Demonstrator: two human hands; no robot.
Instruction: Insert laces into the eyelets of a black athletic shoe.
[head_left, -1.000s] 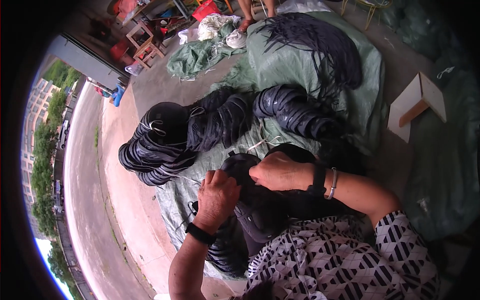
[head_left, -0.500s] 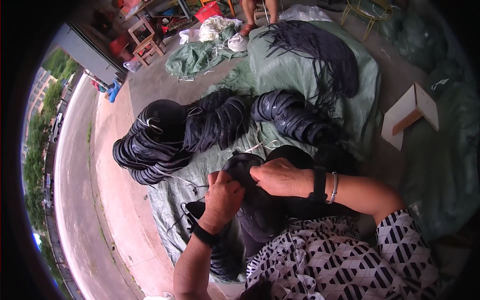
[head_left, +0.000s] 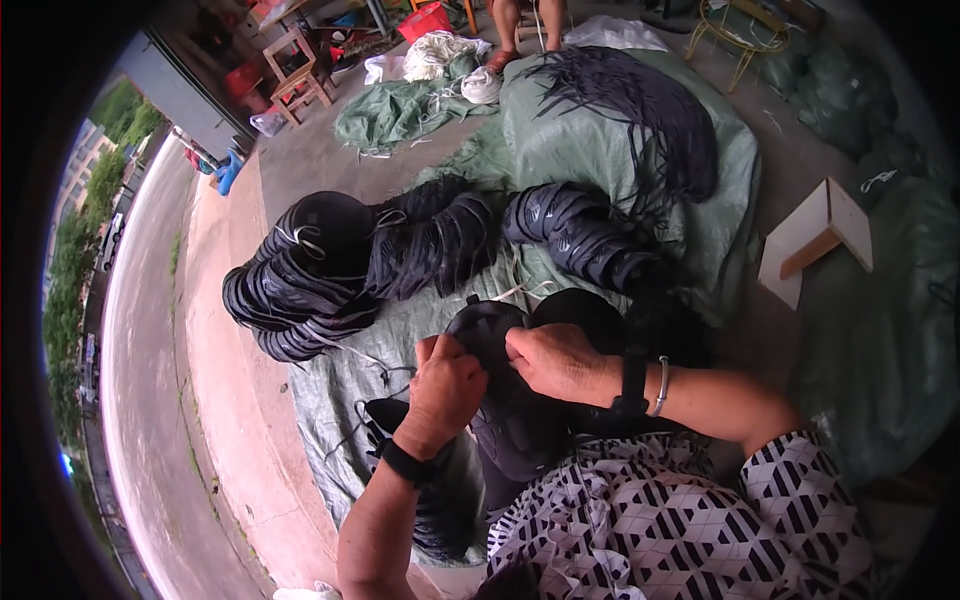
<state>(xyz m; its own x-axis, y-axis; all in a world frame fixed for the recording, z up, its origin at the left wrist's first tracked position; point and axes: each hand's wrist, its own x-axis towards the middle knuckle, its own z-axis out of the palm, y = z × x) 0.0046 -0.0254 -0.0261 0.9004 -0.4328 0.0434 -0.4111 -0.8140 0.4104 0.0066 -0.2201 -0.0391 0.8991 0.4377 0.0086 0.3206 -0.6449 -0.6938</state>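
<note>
A black shoe upper (head_left: 484, 326) lies in front of me, between my hands. My left hand (head_left: 444, 392) is closed at its left edge, fingers curled in a pinch. My right hand (head_left: 562, 362) grips its right side between thumb and fingers, back of the hand up. Whether a lace is in the fingers is too small to see. Against my lap rests more dark upper material (head_left: 520, 430). Below my left wrist stands a stack of black uppers (head_left: 440, 520), with loose lace ends beside it.
Bundles of nested black uppers (head_left: 310, 270) tied with pale cord lie ahead on a green tarp (head_left: 330, 420). Dark laces (head_left: 640, 110) drape over a covered heap. An angled white board (head_left: 820, 235) stands at right, a wooden chair (head_left: 297, 75) at far left. Another person's legs (head_left: 506, 25) show at the top.
Both hands stay at the shoe upper with hardly any shift. The whole view has tilted slightly; the bundles have not been moved.
</note>
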